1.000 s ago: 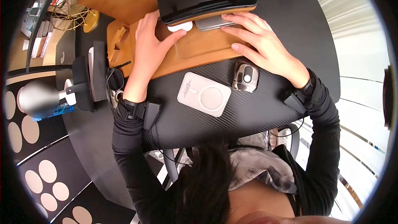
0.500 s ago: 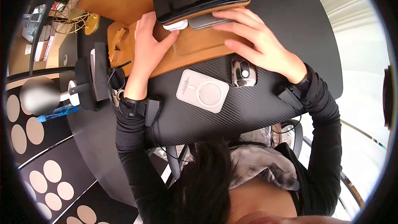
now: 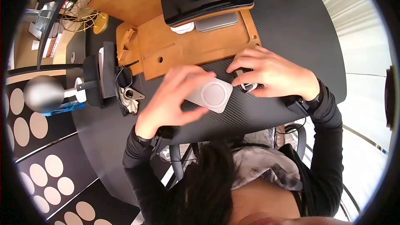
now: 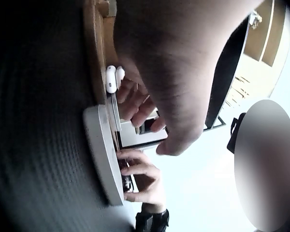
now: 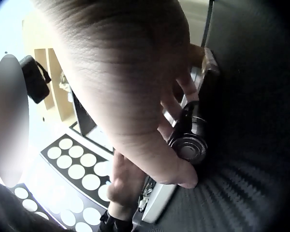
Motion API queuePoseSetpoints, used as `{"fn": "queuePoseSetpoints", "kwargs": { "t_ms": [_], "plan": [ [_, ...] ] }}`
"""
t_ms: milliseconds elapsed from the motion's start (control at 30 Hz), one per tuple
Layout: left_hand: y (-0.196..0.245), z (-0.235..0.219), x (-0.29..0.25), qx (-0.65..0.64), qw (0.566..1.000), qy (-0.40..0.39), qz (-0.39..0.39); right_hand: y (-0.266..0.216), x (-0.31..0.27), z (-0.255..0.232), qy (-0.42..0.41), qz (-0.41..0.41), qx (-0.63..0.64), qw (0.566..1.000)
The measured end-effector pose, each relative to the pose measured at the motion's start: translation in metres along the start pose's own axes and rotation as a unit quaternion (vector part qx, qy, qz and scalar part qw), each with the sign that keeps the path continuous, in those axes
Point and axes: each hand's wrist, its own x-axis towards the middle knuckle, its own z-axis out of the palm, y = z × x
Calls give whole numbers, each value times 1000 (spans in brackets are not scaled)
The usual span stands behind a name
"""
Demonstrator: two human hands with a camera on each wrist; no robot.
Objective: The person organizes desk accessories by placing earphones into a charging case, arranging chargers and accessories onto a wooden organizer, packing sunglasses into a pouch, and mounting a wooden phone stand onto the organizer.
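A pale flat power bank (image 3: 215,95) with a round ring on its face lies on the black desk mat. Above its left part hovers my left hand (image 3: 173,98), blurred, fingers spread and slightly bent; the left wrist view shows it apart from the power bank (image 4: 102,152). To the right, my right hand (image 3: 275,74) grips a small shiny dark device (image 3: 250,86) from above, thumb on the near side and fingers on the far side. In the right wrist view the device (image 5: 190,149) shows a round ridged end; the palm hides much of it.
Behind the hands stands a wooden desk organizer (image 3: 166,64) with a glossy black top (image 3: 200,6). A white earbud case (image 3: 183,28) and a grey flat case (image 3: 216,22) lie under it. Keys (image 3: 130,96) and cables lie at left.
Both hands have left the wooden organizer and come back toward the body. The left is now over the power bank; the right has taken hold of the shiny device.
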Motion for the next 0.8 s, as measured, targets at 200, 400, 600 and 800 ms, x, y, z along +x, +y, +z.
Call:
{"fn": "queuePoseSetpoints", "kwargs": {
  "t_ms": [200, 400, 600, 800],
  "plan": [
    [4, 5, 8, 107, 991, -73, 44, 12, 3, -2, 125, -18, 83, 989],
    [-6, 6, 8, 110, 992, -10, 54, 34, 6, 2, 227, 10, -23, 974],
    [-29, 3, 34, 183, 970, 154, 40, 38, 9, 8, 246, 32, -39, 968],
    [-45, 9, 35, 153, 963, 215, 50, 36, 8, 6, 260, 77, -16, 962]
  ]
}}
